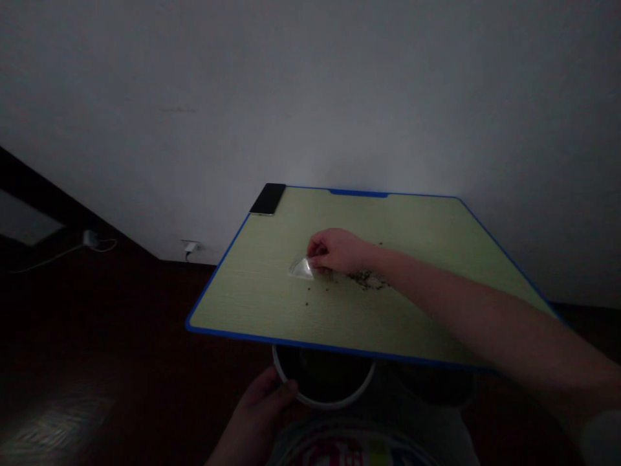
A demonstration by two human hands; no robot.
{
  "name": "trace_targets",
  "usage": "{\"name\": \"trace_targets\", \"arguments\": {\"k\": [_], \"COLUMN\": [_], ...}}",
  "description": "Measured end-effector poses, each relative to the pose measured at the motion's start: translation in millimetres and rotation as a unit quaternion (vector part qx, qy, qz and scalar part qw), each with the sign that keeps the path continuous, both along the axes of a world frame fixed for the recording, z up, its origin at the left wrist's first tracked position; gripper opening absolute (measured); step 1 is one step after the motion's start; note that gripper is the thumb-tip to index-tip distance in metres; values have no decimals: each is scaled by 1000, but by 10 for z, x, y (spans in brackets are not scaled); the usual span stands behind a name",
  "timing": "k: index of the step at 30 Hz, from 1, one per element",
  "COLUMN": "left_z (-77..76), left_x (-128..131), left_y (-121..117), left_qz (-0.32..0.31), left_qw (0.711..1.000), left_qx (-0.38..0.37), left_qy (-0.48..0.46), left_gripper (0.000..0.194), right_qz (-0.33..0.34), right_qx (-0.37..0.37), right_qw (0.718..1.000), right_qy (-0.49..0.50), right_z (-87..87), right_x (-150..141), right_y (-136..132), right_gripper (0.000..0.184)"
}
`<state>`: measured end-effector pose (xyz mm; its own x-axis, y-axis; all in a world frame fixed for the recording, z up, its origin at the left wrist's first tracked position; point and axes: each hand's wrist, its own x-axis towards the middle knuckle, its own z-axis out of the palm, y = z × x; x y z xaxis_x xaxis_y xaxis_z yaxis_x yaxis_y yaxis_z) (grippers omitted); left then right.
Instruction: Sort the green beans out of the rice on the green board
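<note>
On the pale table, my right hand (332, 251) has its fingers closed at the edge of a clear, half-round plastic piece (301, 268). The fingertips are partly hidden behind the hand itself. Small dark grains (366, 279) lie in a loose patch under and beside my right wrist, with a few strays nearer the front. Below the table's front edge, my left hand (264, 404) grips the left side of a round, dark-inside bucket (325, 406) with a white rim. The table hides the bucket's far side, and its inside is too dark to make out.
The small table (242, 304) has a blue edge and stands close to a grey wall (310, 97). A black phone (268, 199) lies on its far left corner. A white plug (191, 247) sits in a wall socket at left, above the dark floor (121, 362).
</note>
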<state>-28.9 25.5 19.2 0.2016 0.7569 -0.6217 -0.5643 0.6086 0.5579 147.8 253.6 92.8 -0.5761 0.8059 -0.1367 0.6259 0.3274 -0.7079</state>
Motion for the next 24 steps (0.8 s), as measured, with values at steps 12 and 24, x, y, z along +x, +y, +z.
{"name": "trace_targets", "arguments": {"k": [12,24], "left_z": [-11,-19], "left_x": [8,6], "left_y": [-10,-16], "left_qz": [0,-6], "left_qw": [1000,1000], "left_qx": [4,-10], "left_qy": [13,-6], "left_gripper": [25,29], "right_qz": [-39,-12], "right_qx": [38,38], "right_qw": [998,998], "right_qy": [-10,-38], "right_z": [-50,-17], "right_x": [227,114], "right_y": [225,105], "right_gripper": [8,10]}}
